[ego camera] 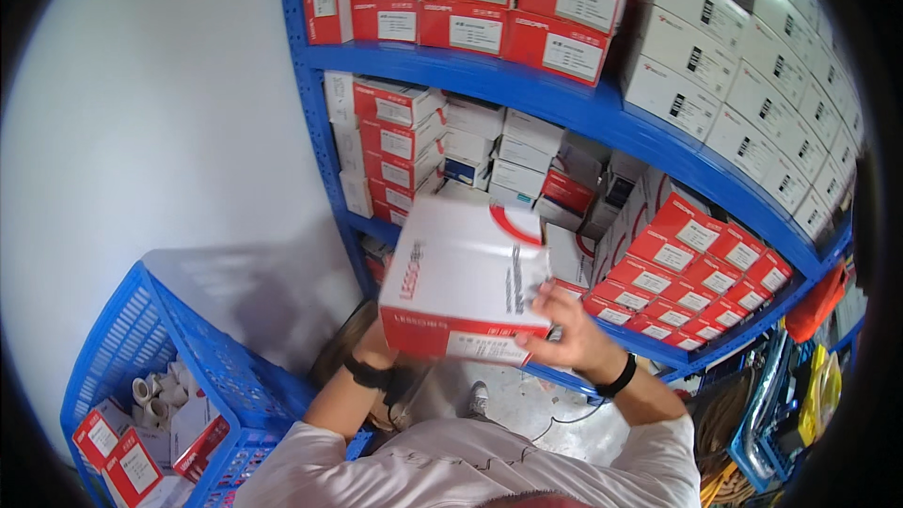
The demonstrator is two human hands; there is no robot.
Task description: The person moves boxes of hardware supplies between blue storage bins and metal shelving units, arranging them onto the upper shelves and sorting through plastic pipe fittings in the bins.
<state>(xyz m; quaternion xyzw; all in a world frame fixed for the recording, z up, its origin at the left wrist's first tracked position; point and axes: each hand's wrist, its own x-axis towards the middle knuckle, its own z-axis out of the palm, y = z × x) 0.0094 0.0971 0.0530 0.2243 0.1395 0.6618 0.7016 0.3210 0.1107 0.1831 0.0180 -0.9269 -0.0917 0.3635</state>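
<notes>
A white and red cardboard box (458, 261) is held up in front of the blue metal shelving, its printed white face upward and its red side toward me. My right hand (564, 331) grips the box's right edge, thumb on the red side and fingers at the top face. My left hand (381, 346) is at the lower left of the box; its fingers are mostly hidden behind and under it. Both wrists wear dark bands. Behind the held box, the middle shelf holds stacked white boxes (525, 148) and red-ended boxes (388, 141).
A blue plastic crate (240, 395) at the lower left holds red and white boxes and pale pipe fittings (159, 395). The upper shelf's blue beam (458, 70) crosses above, carrying more boxes. Coiled and bagged goods (822, 395) stand at the right. A cable (557, 420) lies on the floor.
</notes>
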